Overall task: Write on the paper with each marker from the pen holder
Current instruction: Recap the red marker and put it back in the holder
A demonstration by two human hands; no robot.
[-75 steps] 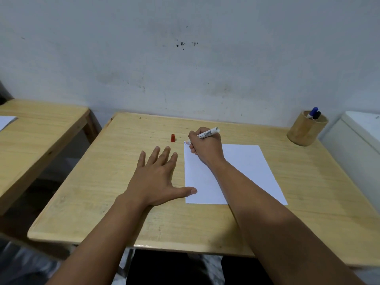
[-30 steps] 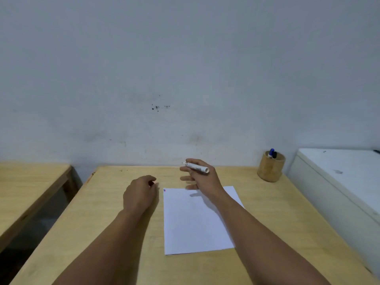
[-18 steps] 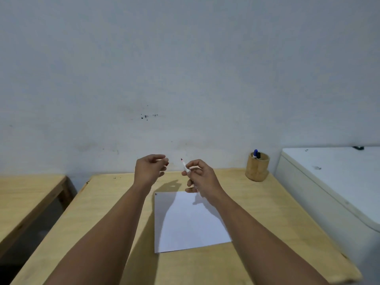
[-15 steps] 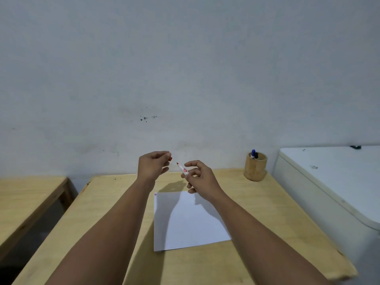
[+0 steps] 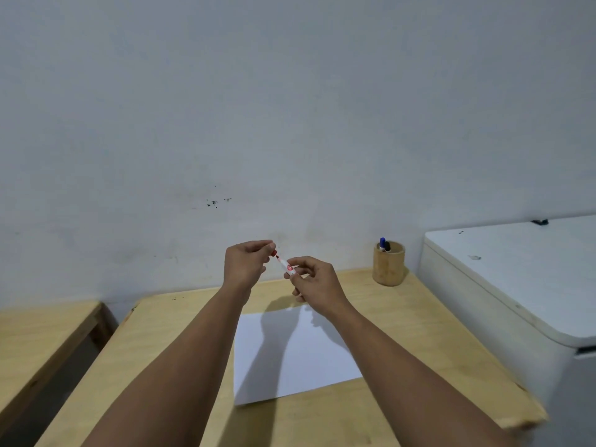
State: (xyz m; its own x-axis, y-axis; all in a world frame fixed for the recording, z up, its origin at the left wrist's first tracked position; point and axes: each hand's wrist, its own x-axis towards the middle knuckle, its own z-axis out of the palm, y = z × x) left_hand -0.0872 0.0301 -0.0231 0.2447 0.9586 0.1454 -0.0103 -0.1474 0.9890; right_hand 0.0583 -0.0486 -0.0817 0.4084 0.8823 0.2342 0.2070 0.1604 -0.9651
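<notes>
Nearest me, low in the frame, the paper [image 5: 290, 353] lies flat on the table [image 5: 403, 317], no longer pinned by my left hand; the arms' shadow crosses it, and I cannot make out any mark on it from here. Above it, at mid-frame, both hands have lifted clear of the table. My right hand [image 5: 314, 280] pinches the white barrel of the marker [image 5: 286, 265], tip angled up and to the left. My left hand [image 5: 246, 264] is closed on the red cap [image 5: 274, 252], which was standing on the table a couple of seconds ago and now sits right at the tip. Half a second back there was a gap between them; now they meet, though I cannot tell whether the cap is seated. I judge the red marker's turn done and recapping under way. Farther back, right of centre against the wall, the holder [image 5: 388, 267] keeps two more markers [image 5: 384, 245], blue and black, not yet used.
</notes>
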